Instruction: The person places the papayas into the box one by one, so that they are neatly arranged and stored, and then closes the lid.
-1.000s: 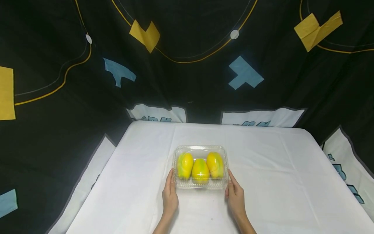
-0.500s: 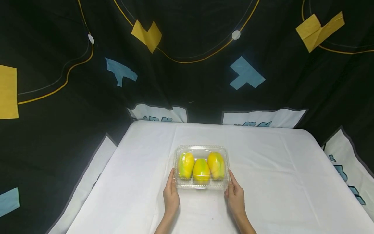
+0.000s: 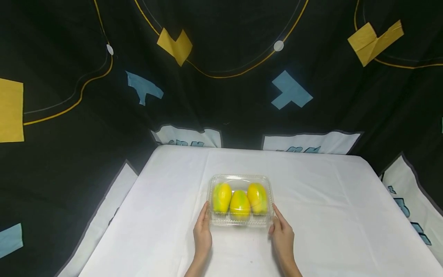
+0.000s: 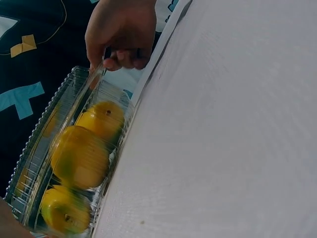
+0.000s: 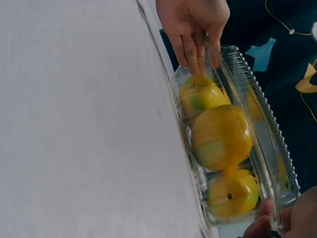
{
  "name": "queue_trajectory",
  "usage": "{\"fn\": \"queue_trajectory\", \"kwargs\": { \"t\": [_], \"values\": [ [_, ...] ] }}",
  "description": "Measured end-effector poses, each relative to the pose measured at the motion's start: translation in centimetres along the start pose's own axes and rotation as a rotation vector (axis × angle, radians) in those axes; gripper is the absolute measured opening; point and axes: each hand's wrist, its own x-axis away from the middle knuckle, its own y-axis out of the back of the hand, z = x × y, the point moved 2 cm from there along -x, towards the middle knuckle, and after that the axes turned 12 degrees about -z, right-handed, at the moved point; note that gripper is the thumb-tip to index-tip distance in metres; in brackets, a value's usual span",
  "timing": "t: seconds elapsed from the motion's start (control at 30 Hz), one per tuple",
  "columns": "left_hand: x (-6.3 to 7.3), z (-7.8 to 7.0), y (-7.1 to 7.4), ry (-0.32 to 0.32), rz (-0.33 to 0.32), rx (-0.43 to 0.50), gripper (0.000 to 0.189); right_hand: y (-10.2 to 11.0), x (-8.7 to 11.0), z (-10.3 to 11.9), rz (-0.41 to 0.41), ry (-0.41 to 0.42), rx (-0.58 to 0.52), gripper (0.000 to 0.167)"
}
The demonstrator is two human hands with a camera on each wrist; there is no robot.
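A clear plastic clamshell box with ridged sides sits low over the white table, near the middle. Under its transparent lid lie three yellow-green mangoes: the left mango, the middle mango and the right mango. My left hand holds the box by its left end, thumb at the rim and fingers against the side wall. At the opposite end my right hand grips the rim, its lower fingers curled, as the left wrist view shows of this right hand.
White cloth covers the table on every side of the box. Behind and around it hangs a black curtain with yellow and blue patches, its white lower panels reaching the table's back edge.
The head view has shifted slightly, so the scene sits a little lower. Both hands keep their hold on the box; the right hand appears slightly farther right.
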Motion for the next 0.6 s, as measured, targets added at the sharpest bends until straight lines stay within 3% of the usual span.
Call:
{"fn": "queue_trajectory", "kwargs": {
  "t": [0.07,0.23,0.33,0.47,0.6],
  "values": [
    [-0.3,0.0,0.2,0.095,0.011,0.101,0.043,0.4,-0.2,0.2,-0.041,0.011,0.045,0.036],
    [-2.3,-0.1,1.7,0.424,-0.015,0.504,0.048,2.1,-1.8,1.1,-0.186,0.095,0.104,0.038],
    [-4.3,-0.9,3.3,0.531,-0.071,0.657,0.05,3.7,-3.8,1.7,-0.227,0.145,0.124,0.035],
    [-7.8,-3.4,5.7,0.546,-0.118,0.701,0.049,6.4,-7.2,3.0,-0.218,0.178,0.171,0.034],
    [-11.5,-7.2,7.6,0.438,-0.134,0.623,0.046,9.3,-10.2,5.5,-0.262,0.195,0.196,0.035]
  ]
}}
